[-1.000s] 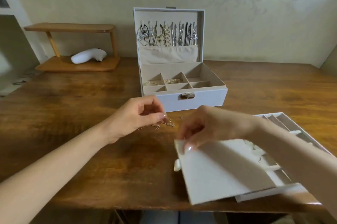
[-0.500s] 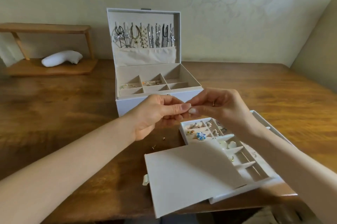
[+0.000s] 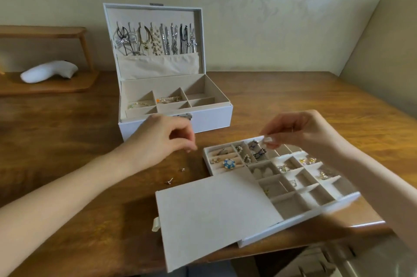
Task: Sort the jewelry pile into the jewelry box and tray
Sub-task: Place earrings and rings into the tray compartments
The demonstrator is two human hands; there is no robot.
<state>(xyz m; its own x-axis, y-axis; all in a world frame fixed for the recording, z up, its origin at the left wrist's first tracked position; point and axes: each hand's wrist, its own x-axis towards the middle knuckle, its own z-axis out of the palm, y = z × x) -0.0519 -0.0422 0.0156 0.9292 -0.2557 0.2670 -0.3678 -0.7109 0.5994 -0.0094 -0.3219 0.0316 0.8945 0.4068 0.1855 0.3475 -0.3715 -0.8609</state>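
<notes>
Forearms: both enter from the near edge, cut off by the frame; the right one is blurred.
Cover panel point(image 3: 214, 218): pale and flat, lying across the tray's near-left part and hiding the compartments beneath; a ribbon tab point(image 3: 155, 224) shows at its left edge.
Tray point(image 3: 338, 203): white, on the tabletop point(image 3: 67, 141) at near right; open compartments hold earrings and a blue ring point(image 3: 229, 163); several pieces are too small to identify.
Loose studs point(image 3: 170, 180): what remains of the pile, two small pieces on the bare wood between the left hand and the cover panel; details indistinct.
Left hand point(image 3: 164, 139): hovers above the studs, fingers curled downward; the fingertips are blurred, so whether they grasp anything cannot be told.
Right hand point(image 3: 300, 128): over the tray's far row; thumb and forefinger pinch a small piece point(image 3: 264, 140), its kind not discernible.
Jewelry box point(image 3: 209, 122): white, behind the hands, lid upright; the left hand covers part of its clasp; necklaces point(image 3: 158, 39) hang inside the lid, lower ends tucked into a fabric pocket; bracelets point(image 3: 168, 99) lie in two rear compartments.
Shelf point(image 3: 45, 82): wooden, far left, cropped by the frame; carries a white object point(image 3: 48, 71) of unclear kind.
</notes>
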